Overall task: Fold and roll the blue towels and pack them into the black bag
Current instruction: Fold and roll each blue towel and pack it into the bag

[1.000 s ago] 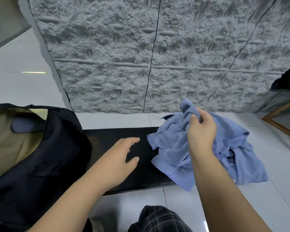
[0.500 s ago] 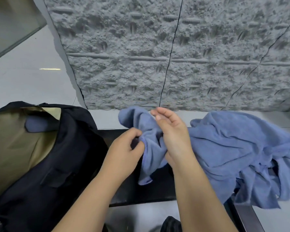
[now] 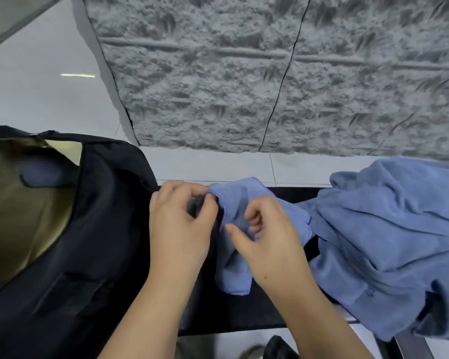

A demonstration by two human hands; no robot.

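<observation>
A crumpled heap of blue towels (image 3: 384,229) lies on the right part of a low black bench (image 3: 233,312). One blue towel (image 3: 240,200) is pulled out of the heap toward the middle, and both hands grip its bunched end. My left hand (image 3: 179,224) pinches its left edge. My right hand (image 3: 267,239) is closed on the cloth just to the right, a fold hanging below it. The black bag (image 3: 88,255) stands open at the left, showing an olive lining and a blue roll (image 3: 44,174) inside.
A rough grey stone-textured wall panel (image 3: 270,73) rises behind the bench. Glossy white floor tiles (image 3: 36,86) spread to the left and behind. A dark shoe tip (image 3: 278,348) shows at the bottom edge.
My right hand has dragged a towel end leftward from the heap. My left hand came over from the bench and took hold of it too. The view shifted closer and left.
</observation>
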